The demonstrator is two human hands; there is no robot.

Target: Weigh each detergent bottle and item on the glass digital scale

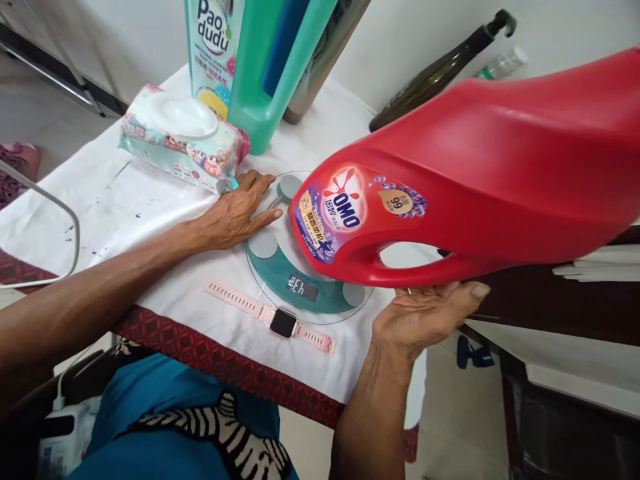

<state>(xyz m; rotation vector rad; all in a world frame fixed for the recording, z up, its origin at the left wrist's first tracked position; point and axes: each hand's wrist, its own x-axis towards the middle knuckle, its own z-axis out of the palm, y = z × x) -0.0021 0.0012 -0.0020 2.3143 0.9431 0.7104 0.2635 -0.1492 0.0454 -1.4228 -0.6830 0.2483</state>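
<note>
A big red OMO detergent bottle [480, 167] leans across the view, its labelled base over a round glass scale [295, 287] with a lit display. My right hand [425, 310] is under the handle side of the bottle, palm turned up, thumb stretched out and fingers partly hidden behind it; it touches and supports the bottle. Spread flat, my left hand [240, 210] rests at the scale's left edge, fingers apart and holding nothing. In front of the scale lies a pink-strapped watch [283, 323]. A pack of wipes [183, 137] sits just beyond my left hand.
At the back stand a green Pao dudu bottle [250, 87], a dark pump bottle [435, 77] and a small clear bottle [503, 65]. A white cloth [60, 207] covers the table. A white cable [77, 233] loops at the left. Dark slippers [474, 353] lie on the floor.
</note>
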